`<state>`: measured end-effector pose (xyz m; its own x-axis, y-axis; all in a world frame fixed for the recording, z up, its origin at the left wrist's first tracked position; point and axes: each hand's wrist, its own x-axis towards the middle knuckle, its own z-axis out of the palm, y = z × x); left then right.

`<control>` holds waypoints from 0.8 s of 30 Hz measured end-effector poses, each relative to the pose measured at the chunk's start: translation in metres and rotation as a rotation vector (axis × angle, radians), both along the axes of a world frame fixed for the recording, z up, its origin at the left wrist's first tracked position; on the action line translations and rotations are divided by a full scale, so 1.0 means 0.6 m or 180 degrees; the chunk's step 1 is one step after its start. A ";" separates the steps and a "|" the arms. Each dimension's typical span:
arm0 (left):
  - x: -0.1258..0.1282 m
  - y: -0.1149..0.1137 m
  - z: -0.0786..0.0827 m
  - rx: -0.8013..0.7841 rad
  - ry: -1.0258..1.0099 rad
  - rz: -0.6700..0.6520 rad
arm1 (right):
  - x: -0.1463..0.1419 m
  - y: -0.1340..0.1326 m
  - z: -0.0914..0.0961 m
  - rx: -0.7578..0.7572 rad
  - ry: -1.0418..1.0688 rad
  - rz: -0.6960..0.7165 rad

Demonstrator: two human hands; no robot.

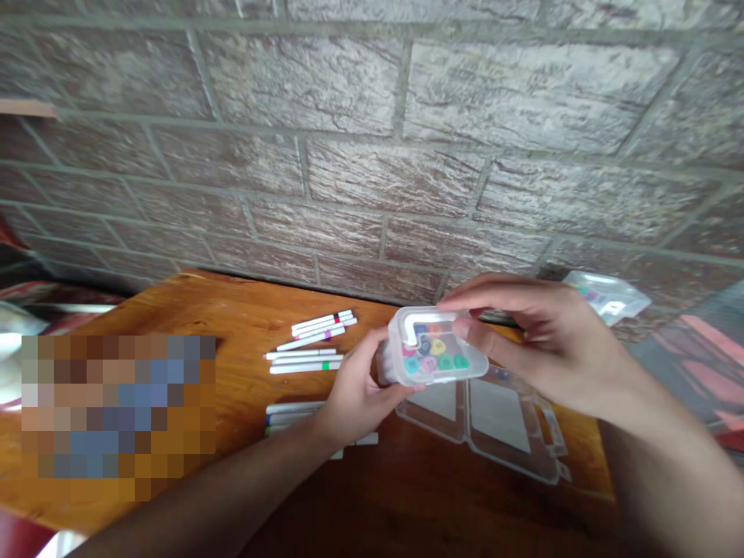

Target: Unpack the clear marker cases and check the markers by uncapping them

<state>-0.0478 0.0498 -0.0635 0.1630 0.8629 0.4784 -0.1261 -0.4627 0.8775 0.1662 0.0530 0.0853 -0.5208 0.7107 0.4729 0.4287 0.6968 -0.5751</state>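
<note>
Both my hands hold a small clear plastic box [433,349] above the wooden table [191,318]. Coloured round marker caps show through its end. My left hand [354,391] grips the box from below and the left side. My right hand [535,337] closes over its top and right side, fingers curled round it. Under the box lies an open clear plastic case [494,422], flat on the table. White markers [317,325] with coloured bands lie loose on the table to the left of the box, and more markers [291,415] lie partly behind my left wrist.
A brick wall [372,155] runs close behind the table. A clear plastic packet [607,294] lies at the table's far right by the wall. A pixelated patch [119,411] covers part of the table's left side. Patterned fabric [697,356] shows at the right edge.
</note>
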 end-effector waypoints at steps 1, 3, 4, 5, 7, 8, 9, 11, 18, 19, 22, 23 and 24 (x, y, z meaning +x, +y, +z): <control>0.000 0.000 0.000 0.0004 0.0010 0.0021 | 0.000 -0.001 0.000 0.0018 -0.0015 0.0034; -0.001 0.000 0.000 0.0008 0.0046 0.0062 | 0.001 -0.003 0.001 0.0083 -0.0060 0.0069; -0.001 0.000 0.000 0.0010 0.0077 0.0077 | 0.002 -0.003 0.001 0.0134 -0.0089 0.0055; -0.002 0.000 0.000 0.0006 0.0109 0.0083 | 0.003 -0.003 0.001 0.0197 -0.0118 0.0020; -0.003 -0.002 -0.002 0.0002 0.0153 0.0073 | 0.004 -0.004 0.001 0.0330 -0.0188 -0.0088; -0.003 -0.002 -0.002 0.0016 0.0175 0.0073 | 0.004 -0.005 0.002 0.0406 -0.0225 -0.0143; -0.004 -0.003 -0.003 0.0052 0.0212 0.0082 | 0.005 -0.005 0.003 0.0489 -0.0259 -0.0178; -0.005 -0.004 -0.004 0.0167 0.0362 0.0155 | 0.006 -0.006 0.005 0.0603 -0.0366 -0.0175; -0.008 -0.002 -0.006 0.0384 0.0711 0.0310 | 0.008 -0.013 0.014 0.0939 -0.0734 -0.0046; -0.009 -0.002 -0.009 0.0364 0.0709 0.0304 | 0.008 -0.015 0.015 0.1040 -0.0779 -0.0044; -0.010 -0.001 -0.017 0.0286 0.0672 0.0230 | 0.009 -0.018 0.014 0.1356 -0.0877 -0.0027; -0.010 0.000 -0.020 0.0259 0.0662 0.0203 | 0.009 -0.018 0.013 0.1424 -0.0901 -0.0021; -0.010 0.000 -0.022 0.0240 0.0654 0.0182 | 0.010 -0.019 0.012 0.1463 -0.0918 -0.0018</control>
<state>-0.0539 0.0496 -0.0767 0.2155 0.8367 0.5036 0.0801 -0.5291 0.8448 0.1720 0.0418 0.0927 -0.6722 0.4673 0.5742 0.5285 0.8461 -0.0700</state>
